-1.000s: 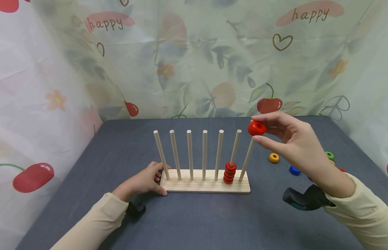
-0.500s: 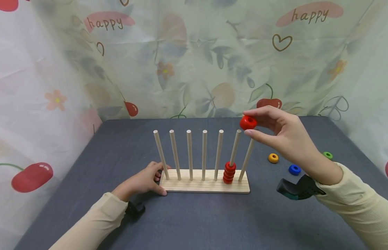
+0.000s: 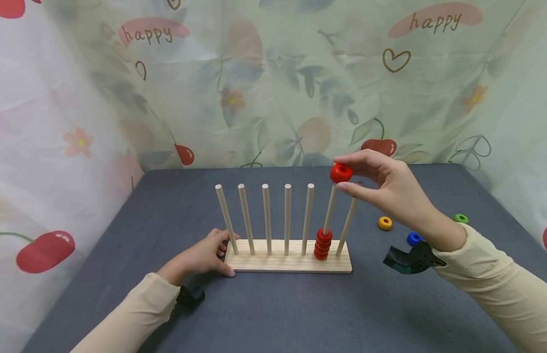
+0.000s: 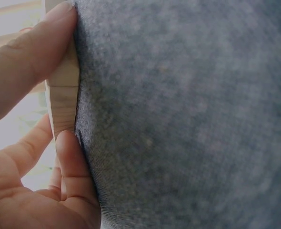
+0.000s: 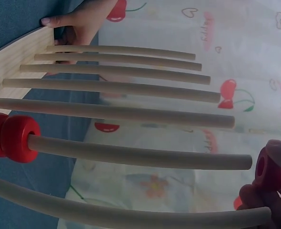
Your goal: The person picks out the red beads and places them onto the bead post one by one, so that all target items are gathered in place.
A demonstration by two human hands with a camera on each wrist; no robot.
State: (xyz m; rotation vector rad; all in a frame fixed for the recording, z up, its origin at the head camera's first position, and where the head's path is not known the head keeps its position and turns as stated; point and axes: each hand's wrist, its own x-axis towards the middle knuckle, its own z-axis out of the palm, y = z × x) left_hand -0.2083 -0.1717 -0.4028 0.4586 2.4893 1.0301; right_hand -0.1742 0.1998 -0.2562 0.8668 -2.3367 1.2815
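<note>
A wooden peg rack (image 3: 269, 264) with several upright pegs stands mid-table. My left hand (image 3: 207, 253) grips the left end of its base, the thumb on the front edge; the left wrist view shows thumb and fingers (image 4: 74, 162) around the wood. Several red rings (image 3: 323, 244) are stacked low on the second peg from the right. Thumb and fingers of my right hand (image 3: 390, 184) pinch another red ring (image 3: 337, 176) at that peg's top. From the right wrist, this tilted ring (image 5: 274, 175) appears just beyond the peg tip (image 5: 245, 161), with a small gap showing.
On the dark table (image 3: 300, 314), right of the rack, lie a yellow ring (image 3: 385, 223), a blue ring (image 3: 413, 239) partly behind the right wrist, and a green ring (image 3: 460, 218). Patterned cloth (image 3: 273, 98) hangs behind and at both sides.
My right hand has carried the red ring leftward, from over the rightmost peg to the top of the second peg from the right. The left hand and the rack have stayed put.
</note>
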